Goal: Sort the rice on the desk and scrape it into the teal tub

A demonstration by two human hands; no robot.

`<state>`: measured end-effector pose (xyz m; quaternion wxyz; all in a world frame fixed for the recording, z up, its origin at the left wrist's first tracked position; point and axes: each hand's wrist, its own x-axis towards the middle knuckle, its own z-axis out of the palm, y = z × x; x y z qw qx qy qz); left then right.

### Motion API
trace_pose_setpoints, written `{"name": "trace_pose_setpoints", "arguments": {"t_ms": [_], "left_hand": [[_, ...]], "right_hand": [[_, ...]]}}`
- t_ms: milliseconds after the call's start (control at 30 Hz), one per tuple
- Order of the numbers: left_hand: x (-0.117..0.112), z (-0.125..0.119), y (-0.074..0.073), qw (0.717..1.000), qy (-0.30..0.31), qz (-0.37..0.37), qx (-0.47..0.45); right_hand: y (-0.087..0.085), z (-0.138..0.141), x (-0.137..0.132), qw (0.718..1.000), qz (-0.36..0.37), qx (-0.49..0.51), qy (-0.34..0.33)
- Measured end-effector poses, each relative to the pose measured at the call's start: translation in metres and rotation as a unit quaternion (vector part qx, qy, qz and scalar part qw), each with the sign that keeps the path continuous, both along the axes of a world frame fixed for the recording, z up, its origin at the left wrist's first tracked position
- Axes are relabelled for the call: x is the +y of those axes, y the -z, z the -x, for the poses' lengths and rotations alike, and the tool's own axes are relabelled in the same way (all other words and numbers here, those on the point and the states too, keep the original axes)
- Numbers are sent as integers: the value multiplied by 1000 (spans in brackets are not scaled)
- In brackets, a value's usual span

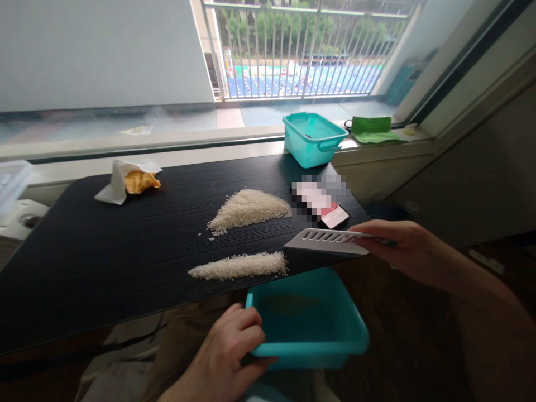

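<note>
My left hand point(228, 349) grips the near left rim of a teal plastic tub point(330, 326) held just below the front edge of the black table point(104, 251). In my right hand point(397, 245) is a white knife with slots in its blade point(326, 241), lying flat over the table's right front corner. A long narrow row of white rice point(240, 266) lies at the table edge, just left of the blade and above the tub. A bigger heap of rice point(249, 209) sits farther back.
A second teal tub point(314, 138) stands on the window sill at the back right, with a green cloth point(372, 129) beside it. A phone point(333, 215) lies on the table near the knife. A white tissue with something yellow point(129, 180) is at the back left.
</note>
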<state>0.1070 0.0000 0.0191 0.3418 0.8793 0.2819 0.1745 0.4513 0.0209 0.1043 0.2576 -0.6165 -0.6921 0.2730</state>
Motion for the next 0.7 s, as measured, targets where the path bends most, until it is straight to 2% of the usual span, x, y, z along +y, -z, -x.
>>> {"name": "trace_pose_setpoints", "arguments": {"t_ms": [167, 500, 700], "left_hand": [[-1, 0, 1, 1000, -7, 0, 2], [0, 2, 2, 1000, -4, 7, -8], [0, 1, 2, 1000, -7, 10, -9]], "right_hand": [[2, 0, 2, 1000, 21, 3, -22], [-5, -2, -12, 998, 58, -4, -32], [-12, -4, -22, 996, 57, -25, -70]]}}
